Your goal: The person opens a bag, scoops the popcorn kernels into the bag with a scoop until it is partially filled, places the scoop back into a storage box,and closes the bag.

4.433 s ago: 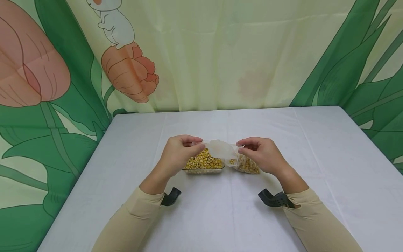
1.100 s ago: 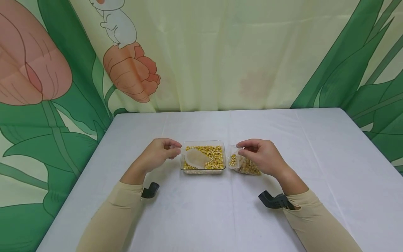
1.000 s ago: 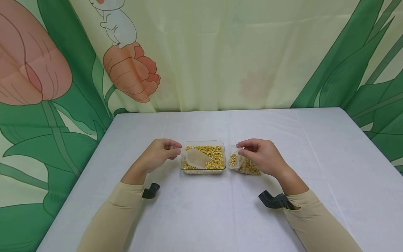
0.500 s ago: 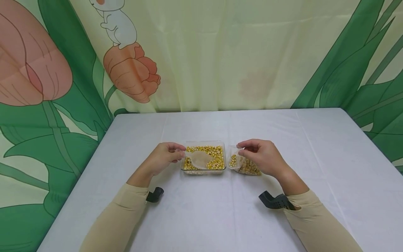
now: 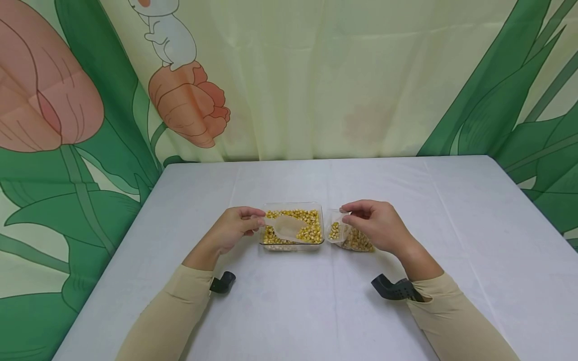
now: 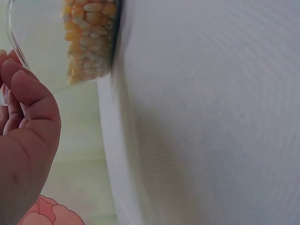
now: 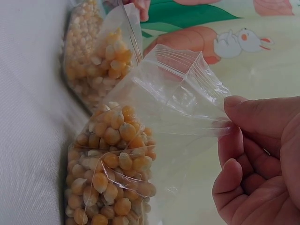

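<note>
In the head view, my left hand pinches the handle of a translucent white scoop. The scoop's bowl lies over the yellow corn kernels inside a rectangular clear container. My right hand pinches the top edge of a clear zip bag, thumb against forefinger. The right wrist view shows that bag standing beside the container, its lower part full of kernels and its upper part pulled out toward my fingers. In the left wrist view, curled fingers are near the container's rim; the scoop is mostly hidden there.
A white cloth covers the table. Behind its far edge hangs a printed curtain with tulips and a rabbit. A black wrist mount sits at the left sleeve, another wrist mount at the right.
Earlier the left hand held the scoop at the bag's mouth, then brought it left over the container. In the last second it has shifted slightly right. The right hand has kept its grip.
</note>
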Tool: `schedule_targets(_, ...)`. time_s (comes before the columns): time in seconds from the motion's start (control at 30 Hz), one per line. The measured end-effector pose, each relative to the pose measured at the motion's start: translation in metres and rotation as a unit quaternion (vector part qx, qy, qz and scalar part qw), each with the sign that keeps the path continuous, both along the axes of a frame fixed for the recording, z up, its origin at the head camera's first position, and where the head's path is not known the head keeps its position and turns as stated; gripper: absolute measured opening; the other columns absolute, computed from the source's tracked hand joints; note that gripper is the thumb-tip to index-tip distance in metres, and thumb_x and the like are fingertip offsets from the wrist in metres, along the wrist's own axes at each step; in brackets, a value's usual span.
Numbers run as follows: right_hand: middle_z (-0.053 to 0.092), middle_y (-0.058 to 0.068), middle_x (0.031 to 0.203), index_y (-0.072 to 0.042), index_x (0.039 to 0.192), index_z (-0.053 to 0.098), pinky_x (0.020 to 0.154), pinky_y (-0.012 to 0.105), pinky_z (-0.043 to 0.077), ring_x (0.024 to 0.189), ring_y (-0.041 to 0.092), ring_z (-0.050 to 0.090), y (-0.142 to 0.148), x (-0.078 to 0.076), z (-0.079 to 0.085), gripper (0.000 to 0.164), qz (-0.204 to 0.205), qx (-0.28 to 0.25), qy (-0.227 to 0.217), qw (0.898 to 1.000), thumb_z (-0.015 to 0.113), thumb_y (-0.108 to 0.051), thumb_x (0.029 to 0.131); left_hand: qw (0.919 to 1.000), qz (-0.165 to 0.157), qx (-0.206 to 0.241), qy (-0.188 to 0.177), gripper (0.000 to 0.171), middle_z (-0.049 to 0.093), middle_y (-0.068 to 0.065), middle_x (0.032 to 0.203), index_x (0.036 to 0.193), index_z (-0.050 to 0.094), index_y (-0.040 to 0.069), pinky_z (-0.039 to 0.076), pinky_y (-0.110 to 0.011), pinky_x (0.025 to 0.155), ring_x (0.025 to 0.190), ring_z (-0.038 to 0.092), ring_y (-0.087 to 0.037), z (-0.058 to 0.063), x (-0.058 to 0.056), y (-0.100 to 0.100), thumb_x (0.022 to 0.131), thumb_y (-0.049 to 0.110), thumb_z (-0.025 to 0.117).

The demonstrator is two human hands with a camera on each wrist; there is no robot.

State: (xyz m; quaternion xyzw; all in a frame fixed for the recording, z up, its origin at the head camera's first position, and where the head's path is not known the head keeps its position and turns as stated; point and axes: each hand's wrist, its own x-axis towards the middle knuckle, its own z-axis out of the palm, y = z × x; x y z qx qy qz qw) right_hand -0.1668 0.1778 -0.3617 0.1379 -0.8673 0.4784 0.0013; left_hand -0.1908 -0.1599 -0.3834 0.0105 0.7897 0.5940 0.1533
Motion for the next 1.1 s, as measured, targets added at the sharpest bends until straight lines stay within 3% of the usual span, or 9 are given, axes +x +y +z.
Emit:
schedule_targets(0.4,0.072,0.011,0.106,0.001,0.111,0.073,0.072,0.022,0.053,0.089,0.022,0.064,0.0004,-0.0001,-0.0005,0.020,0.000,0.000,0.002,1.000,0.072,-0.007,0.093,0.9999,0.009,0.008,0.002,0.027,0.065,0.001,0.088,0.120,0.063,-0.009,0.044,-0.027,0.070,0.083,0.055,-0.016,0.0005,0.0015,0.0021,0.097,0.006,0.064)
schedule_targets(0.63,0.072,0.012,0.106,0.002,0.111,0.073,0.072,0.022,0.053,0.089,0.022,0.065,0.0003,-0.0001,-0.0015,0.020,0.002,0.000,0.003,1.000,0.071,-0.007,0.093,0.9999,0.009,-0.011,0.000,0.029,0.069,-0.003,0.099,0.121,0.064,-0.007,0.045,-0.033,0.086,0.094,0.058,-0.014,0.0007,0.0032,0.0028,0.098,0.010,0.065)
schedule_targets(0.83,0.072,0.012,0.107,0.003,0.112,0.072,0.071,0.023,0.053,0.089,0.021,0.065,0.0005,0.0000,-0.0013,0.021,0.001,-0.001,-0.001,1.000,0.071,-0.008,0.093,0.9997,0.022,-0.011,-0.005,0.029,0.064,0.001,0.089,0.122,0.065,-0.005,0.039,-0.029,0.069,0.083,0.049,-0.015,0.0000,0.0050,0.0021,0.098,0.012,0.066)
schedule_targets(1.1,0.072,0.012,0.108,0.001,0.112,0.073,0.072,0.022,0.052,0.091,0.021,0.064,-0.0002,0.0000,-0.0001,0.021,0.004,-0.003,0.002,1.000,0.072,-0.009,0.093,0.9993,0.037,0.001,-0.005,0.030,0.057,0.001,0.085,0.123,0.064,-0.006,0.037,-0.025,0.064,0.077,0.045,-0.015,0.0011,0.0065,0.0013,0.098,0.009,0.066)
